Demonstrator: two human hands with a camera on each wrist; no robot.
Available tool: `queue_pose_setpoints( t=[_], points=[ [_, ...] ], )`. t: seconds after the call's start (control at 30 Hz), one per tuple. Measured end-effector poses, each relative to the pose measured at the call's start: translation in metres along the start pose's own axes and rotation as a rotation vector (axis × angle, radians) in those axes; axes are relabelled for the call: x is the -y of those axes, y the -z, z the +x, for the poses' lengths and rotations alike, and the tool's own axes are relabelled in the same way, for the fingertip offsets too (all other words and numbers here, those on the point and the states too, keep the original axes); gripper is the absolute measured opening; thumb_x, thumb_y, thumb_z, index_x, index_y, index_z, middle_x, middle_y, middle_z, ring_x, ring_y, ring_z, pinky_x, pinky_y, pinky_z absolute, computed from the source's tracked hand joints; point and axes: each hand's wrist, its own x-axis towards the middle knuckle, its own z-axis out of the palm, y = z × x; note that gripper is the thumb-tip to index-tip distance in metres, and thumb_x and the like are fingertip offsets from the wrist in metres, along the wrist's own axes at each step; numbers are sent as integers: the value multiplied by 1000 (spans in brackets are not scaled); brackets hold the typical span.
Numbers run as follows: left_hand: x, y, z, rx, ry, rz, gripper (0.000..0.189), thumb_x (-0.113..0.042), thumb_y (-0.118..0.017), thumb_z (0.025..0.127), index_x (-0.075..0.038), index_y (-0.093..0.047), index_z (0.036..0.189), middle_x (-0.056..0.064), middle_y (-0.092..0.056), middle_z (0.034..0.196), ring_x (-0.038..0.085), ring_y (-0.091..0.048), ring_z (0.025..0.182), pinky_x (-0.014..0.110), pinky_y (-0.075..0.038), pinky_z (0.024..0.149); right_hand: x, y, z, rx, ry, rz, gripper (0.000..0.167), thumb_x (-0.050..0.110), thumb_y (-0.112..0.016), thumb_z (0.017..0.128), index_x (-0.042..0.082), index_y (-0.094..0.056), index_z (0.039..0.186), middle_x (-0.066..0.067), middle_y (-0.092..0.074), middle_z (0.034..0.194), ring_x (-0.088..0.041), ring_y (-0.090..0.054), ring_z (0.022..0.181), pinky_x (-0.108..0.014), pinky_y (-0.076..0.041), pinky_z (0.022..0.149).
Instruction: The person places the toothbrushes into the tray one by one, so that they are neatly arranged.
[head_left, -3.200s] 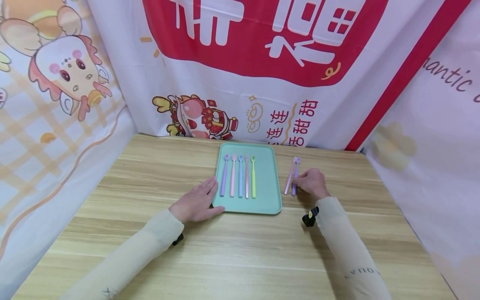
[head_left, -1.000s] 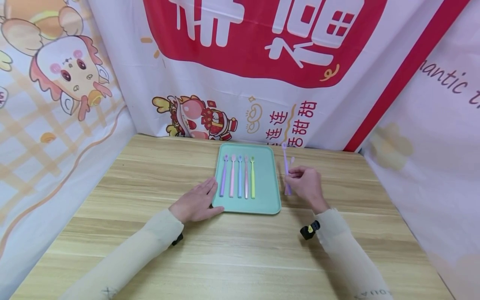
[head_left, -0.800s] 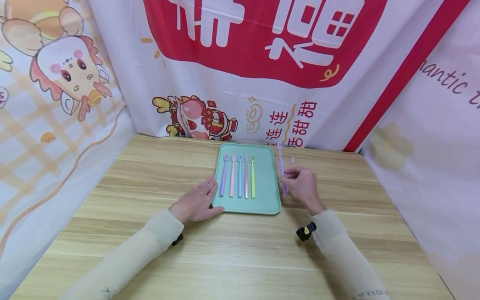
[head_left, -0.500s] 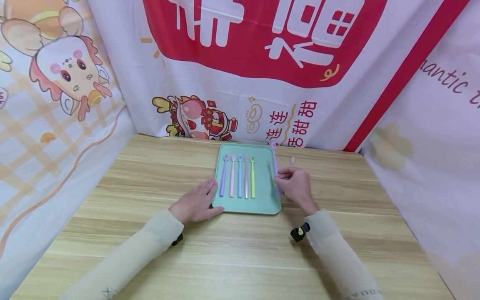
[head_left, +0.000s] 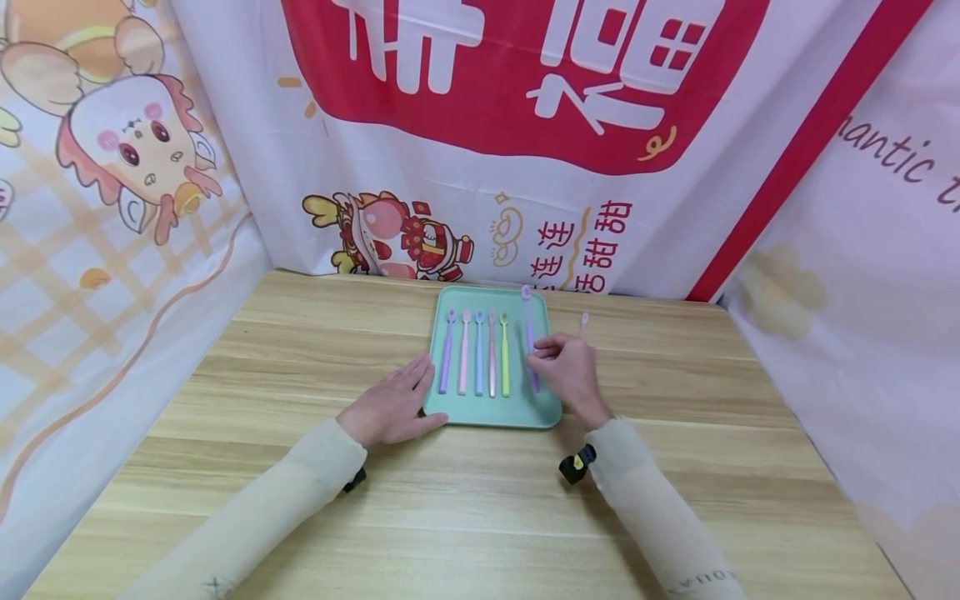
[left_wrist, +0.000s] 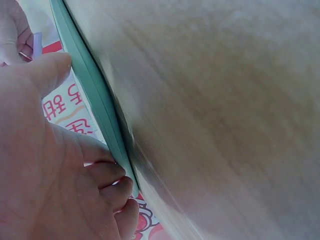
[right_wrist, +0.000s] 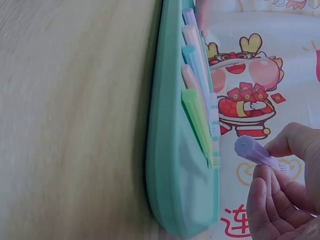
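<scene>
My right hand (head_left: 567,367) pinches a purple toothbrush (head_left: 529,321) between thumb and fingers, over the right side of the mint-green tray (head_left: 480,412). In the right wrist view this toothbrush (right_wrist: 250,148) is held above the tray, handle end toward the camera. A row of several toothbrushes lies in the tray: purple (head_left: 447,358), pink (head_left: 463,358), blue (head_left: 480,358), darker pink (head_left: 492,358) and yellow-green (head_left: 506,358). My left hand (head_left: 392,407) rests at the tray's left edge, fingers extended; the left wrist view shows thumb and fingers against the rim (left_wrist: 97,95).
Right of the tray, the head of another pink toothbrush (head_left: 584,322) shows on the wooden table (head_left: 450,517); my right hand hides its handle. Printed cloth walls (head_left: 480,192) border the table at the back and both sides.
My right hand picked up the purple toothbrush from the table right of the tray and carried it left, over the tray. The left hand has stayed at the tray's edge.
</scene>
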Motion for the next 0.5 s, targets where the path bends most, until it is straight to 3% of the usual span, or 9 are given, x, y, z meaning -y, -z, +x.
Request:
queue_pose_setpoints(
  t=[0.5],
  points=[
    [0, 0, 1, -2, -9, 10, 92, -60, -48, 106, 7, -22, 165, 25, -15, 176, 40, -17, 165, 55, -23, 134, 4, -18, 3, -8, -63, -39, 18, 8, -79, 85, 4, -80, 102, -11, -79, 93, -18, -72, 80, -24, -61, 66]
  ],
)
